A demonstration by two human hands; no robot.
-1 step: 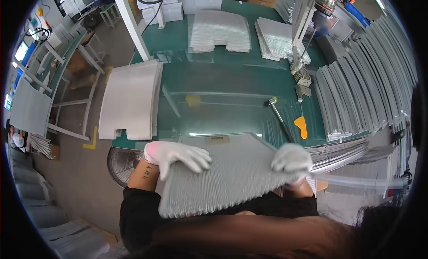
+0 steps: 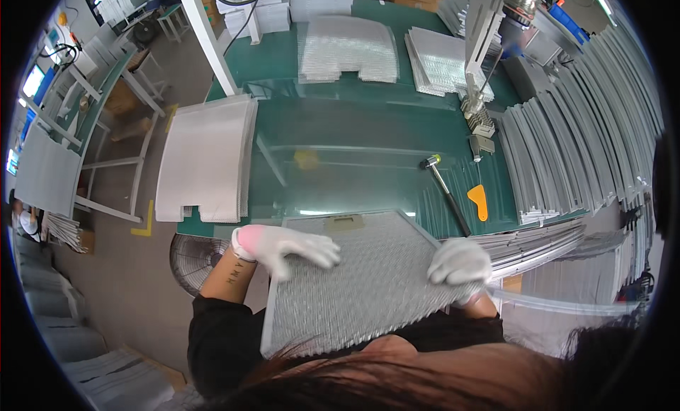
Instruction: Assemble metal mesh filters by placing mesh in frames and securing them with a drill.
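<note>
A grey framed mesh panel (image 2: 354, 283) is tilted between my body and the table's front edge, its far edge near the tabletop. A small tan rectangular inset (image 2: 343, 223) shows near that far edge. My left hand (image 2: 290, 248), in a white glove with a pink cuff, lies over the panel's left side, fingers stretched out and thumb apart. On the right side my gloved right hand (image 2: 460, 262) has its fingers curled over the panel's edge; its thumb is hidden. Just beyond that hand lies a hammer (image 2: 446, 193) with a black handle, beside an orange scraper (image 2: 479, 202).
The green table (image 2: 340, 177) carries a stack of pale mesh sheets (image 2: 202, 160) at left and more stacks (image 2: 347, 50) at the back. Many framed panels (image 2: 567, 135) stand in a row along the right. A floor fan (image 2: 191, 259) is below the left corner.
The panel has tilted, showing more of its mesh face, and its near left corner sits slightly lower. My right hand has shifted a little down and left, uncovering the hammer handle's end.
</note>
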